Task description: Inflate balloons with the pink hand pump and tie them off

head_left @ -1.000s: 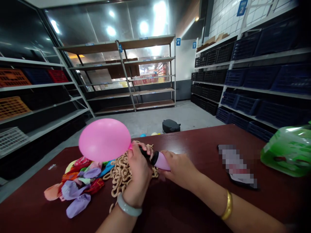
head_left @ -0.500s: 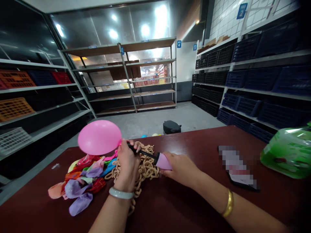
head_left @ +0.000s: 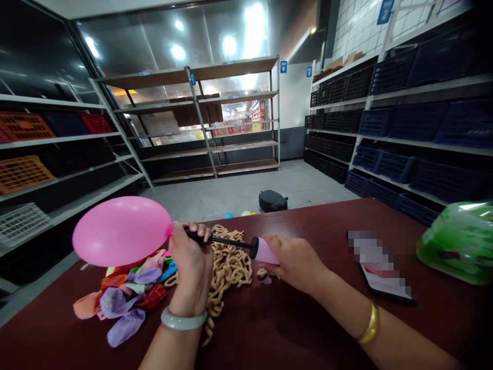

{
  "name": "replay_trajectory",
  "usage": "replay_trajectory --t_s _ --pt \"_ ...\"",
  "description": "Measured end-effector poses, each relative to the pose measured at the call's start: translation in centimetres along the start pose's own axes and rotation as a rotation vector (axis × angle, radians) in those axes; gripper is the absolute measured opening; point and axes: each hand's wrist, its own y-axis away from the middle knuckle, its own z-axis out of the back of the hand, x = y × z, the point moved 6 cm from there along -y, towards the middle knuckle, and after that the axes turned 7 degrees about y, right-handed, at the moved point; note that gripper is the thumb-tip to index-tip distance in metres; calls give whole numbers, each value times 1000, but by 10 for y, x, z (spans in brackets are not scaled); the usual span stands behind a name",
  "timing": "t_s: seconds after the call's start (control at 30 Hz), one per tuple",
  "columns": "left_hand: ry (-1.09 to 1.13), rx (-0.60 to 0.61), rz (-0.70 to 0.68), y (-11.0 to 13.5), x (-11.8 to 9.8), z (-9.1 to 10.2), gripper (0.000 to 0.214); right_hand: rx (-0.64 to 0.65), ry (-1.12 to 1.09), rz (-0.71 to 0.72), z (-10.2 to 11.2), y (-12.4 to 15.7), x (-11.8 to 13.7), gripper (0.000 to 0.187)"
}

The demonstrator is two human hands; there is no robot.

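A balloon pump [head_left: 231, 241] stretches between my two hands, its black rod drawn out. My left hand [head_left: 190, 257] is closed round the black nozzle end and the neck of a pink balloon [head_left: 121, 231], which is swollen and points left. My right hand [head_left: 295, 259] wraps round the pump's pink barrel. Below the balloon lies a pile of limp, uninflated balloons [head_left: 123, 298] in many colours. A heap of tan, twisted rope-like loops [head_left: 233, 264] lies on the table under the pump, partly behind my left hand and wrist.
On the dark red table [head_left: 300, 329], a phone [head_left: 379, 267] with a blurred screen lies at the right, beside a green liquid container [head_left: 458, 241]. A dark grey bag-like object [head_left: 272, 200] sits on the floor beyond. Shelves with crates [head_left: 408, 123] line both sides.
The pink balloon has grown larger. My left hand has shifted left with it, and my right hand has moved slightly right, so more of the pump's rod shows.
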Motion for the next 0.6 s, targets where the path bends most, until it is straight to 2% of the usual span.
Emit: replay_trajectory --t_s 0.17,0.3,0.43,0.6 --pt "-34 67 83 38 34 -12 26 -11 -40 0 -3 -1 10 58" --pt "-67 103 173 60 53 -19 27 -35 -75 -16 -4 -1 15 53" --pt "-64 75 216 62 61 -13 28 -30 -101 -26 -7 -3 16 49" --pt "-62 75 255 46 67 -1 26 39 -175 -35 -11 -5 16 48"
